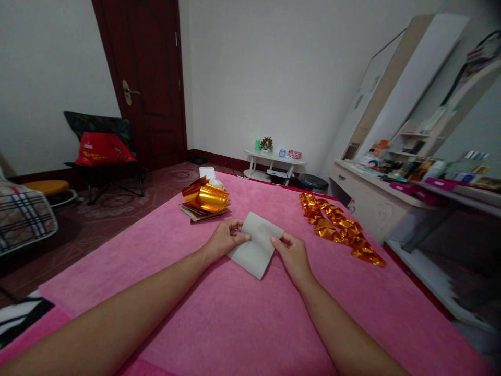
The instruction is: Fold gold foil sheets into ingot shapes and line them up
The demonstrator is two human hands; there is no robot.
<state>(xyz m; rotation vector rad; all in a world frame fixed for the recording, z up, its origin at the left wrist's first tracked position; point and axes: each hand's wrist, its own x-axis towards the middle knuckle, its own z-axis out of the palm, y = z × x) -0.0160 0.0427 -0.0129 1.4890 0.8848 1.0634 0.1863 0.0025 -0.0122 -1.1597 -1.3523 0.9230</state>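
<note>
A plain greyish sheet of paper (256,248) is held above the pink cloth (242,324), its corners turned toward and away from me. My left hand (227,239) pinches its left edge, thumb on top and fingers beneath. At the opposite edge my right hand (293,255) grips it the same way. Beyond my left hand lies a stack of shiny gold foil sheets (205,197), their edges curling up. To the right, several folded gold foil pieces (332,224) lie in a loose cluster.
A white object (207,172) stands behind the foil stack. Right of the cloth is a dressing table (376,193) crowded with bottles. A low white stand (274,156) is by the far wall. On the left, a folding chair (97,122) holds a red bag (102,149).
</note>
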